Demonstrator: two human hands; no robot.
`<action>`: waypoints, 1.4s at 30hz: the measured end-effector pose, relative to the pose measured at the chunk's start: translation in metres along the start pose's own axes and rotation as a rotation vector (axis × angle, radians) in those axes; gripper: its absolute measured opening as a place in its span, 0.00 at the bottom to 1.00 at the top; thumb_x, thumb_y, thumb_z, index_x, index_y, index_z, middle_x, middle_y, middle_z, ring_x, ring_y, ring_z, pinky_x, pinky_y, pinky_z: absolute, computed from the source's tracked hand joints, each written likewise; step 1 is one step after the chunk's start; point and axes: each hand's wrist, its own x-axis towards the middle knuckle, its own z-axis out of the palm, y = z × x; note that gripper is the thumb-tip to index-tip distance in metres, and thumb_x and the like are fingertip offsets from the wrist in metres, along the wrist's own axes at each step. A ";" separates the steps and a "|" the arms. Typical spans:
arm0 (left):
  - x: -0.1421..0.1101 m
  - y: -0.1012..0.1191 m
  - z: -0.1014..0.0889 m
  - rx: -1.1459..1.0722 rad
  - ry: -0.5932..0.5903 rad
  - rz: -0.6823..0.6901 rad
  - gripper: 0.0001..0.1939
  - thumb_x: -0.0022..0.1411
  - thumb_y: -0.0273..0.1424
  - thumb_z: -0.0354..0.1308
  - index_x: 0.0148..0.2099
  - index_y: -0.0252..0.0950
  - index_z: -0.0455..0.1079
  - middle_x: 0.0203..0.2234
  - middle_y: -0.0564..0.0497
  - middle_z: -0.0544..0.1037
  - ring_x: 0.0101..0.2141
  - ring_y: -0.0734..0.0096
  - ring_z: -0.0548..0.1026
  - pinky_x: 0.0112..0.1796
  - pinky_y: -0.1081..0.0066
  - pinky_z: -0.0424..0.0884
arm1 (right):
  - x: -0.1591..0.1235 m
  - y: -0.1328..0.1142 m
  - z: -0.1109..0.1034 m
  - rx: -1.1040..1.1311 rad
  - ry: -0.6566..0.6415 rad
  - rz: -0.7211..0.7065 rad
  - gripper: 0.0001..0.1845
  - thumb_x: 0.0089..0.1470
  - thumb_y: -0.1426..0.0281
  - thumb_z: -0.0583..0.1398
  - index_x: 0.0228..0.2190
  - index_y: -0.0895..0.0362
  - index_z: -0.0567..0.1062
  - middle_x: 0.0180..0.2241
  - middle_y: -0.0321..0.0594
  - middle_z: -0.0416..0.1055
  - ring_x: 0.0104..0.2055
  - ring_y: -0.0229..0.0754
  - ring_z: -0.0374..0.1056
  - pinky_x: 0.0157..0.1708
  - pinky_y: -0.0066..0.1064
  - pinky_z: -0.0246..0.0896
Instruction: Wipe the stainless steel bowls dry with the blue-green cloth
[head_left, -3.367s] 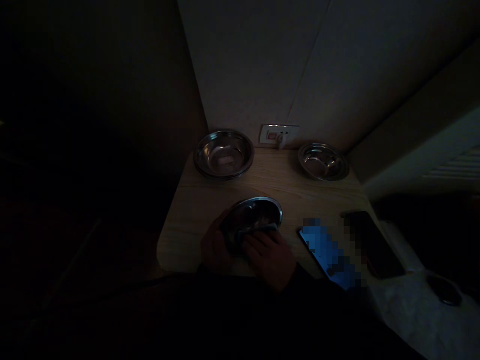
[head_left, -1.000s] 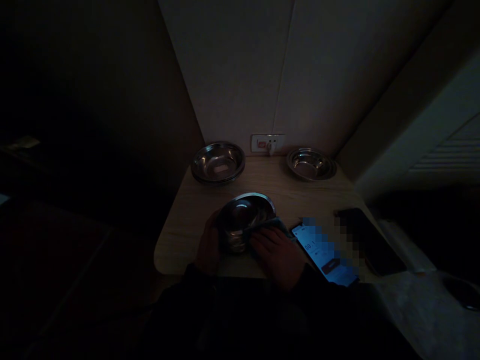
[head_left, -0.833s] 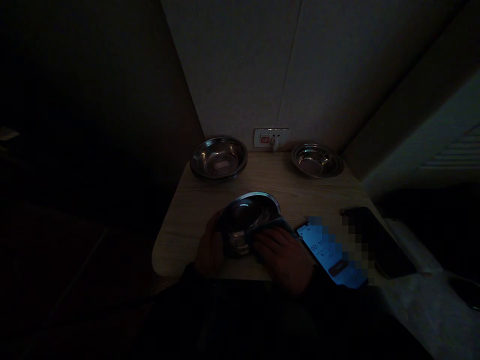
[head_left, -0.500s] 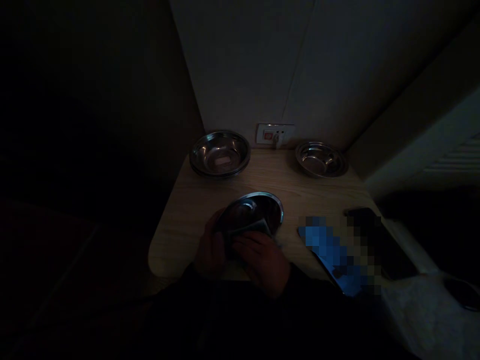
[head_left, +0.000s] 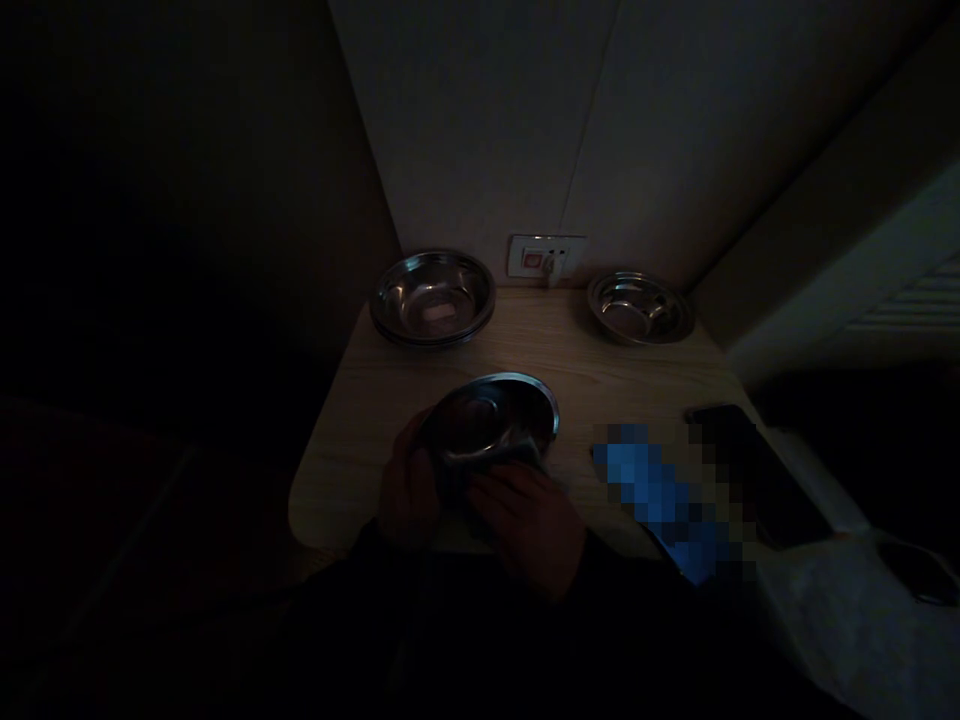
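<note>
The scene is very dark. A steel bowl [head_left: 495, 412] is tilted toward me at the near edge of a small wooden table [head_left: 360, 420]. My left hand [head_left: 407, 492] is closed on the bowl's left rim. My right hand [head_left: 529, 520] presses a dark cloth [head_left: 491, 462] against the bowl's near side, fingers closed on it. The lower part of the bowl is hidden by cloth and hands.
A stack of steel bowls [head_left: 433, 297] stands at the back left and a single steel bowl [head_left: 639, 306] at the back right. A wall socket [head_left: 545, 257] sits between them. A lit phone [head_left: 660, 495] and a dark phone [head_left: 757, 475] lie to the right.
My right hand with the cloth has slid from the bowl's right side round to its near side. My left hand has kept its hold on the rim.
</note>
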 end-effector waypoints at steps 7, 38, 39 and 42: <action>0.012 0.019 0.008 -0.031 -0.016 -0.143 0.23 0.65 0.41 0.39 0.52 0.35 0.67 0.47 0.46 0.75 0.48 0.66 0.71 0.48 0.68 0.67 | -0.025 0.030 -0.032 -0.151 -0.032 -0.034 0.16 0.57 0.76 0.52 0.46 0.59 0.72 0.47 0.42 0.72 0.50 0.48 0.64 0.51 0.45 0.60; 0.015 0.031 0.019 -0.085 0.089 -0.245 0.22 0.65 0.37 0.38 0.44 0.34 0.71 0.40 0.46 0.78 0.41 0.65 0.75 0.41 0.69 0.71 | -0.017 0.019 -0.026 -0.113 -0.040 -0.137 0.11 0.57 0.75 0.52 0.38 0.58 0.74 0.43 0.42 0.74 0.47 0.45 0.67 0.51 0.44 0.60; 0.015 0.029 0.019 -0.079 0.098 -0.272 0.22 0.65 0.38 0.38 0.42 0.34 0.72 0.38 0.46 0.79 0.40 0.65 0.76 0.40 0.69 0.71 | -0.013 0.014 -0.022 -0.072 -0.034 -0.120 0.12 0.56 0.75 0.52 0.39 0.59 0.74 0.44 0.43 0.74 0.48 0.45 0.66 0.52 0.42 0.60; 0.015 0.024 0.017 -0.019 0.163 -0.399 0.24 0.65 0.40 0.38 0.36 0.33 0.73 0.32 0.45 0.79 0.34 0.64 0.76 0.36 0.68 0.72 | -0.001 -0.001 -0.008 0.028 -0.023 -0.093 0.14 0.55 0.72 0.53 0.41 0.61 0.73 0.47 0.44 0.72 0.50 0.45 0.64 0.52 0.37 0.60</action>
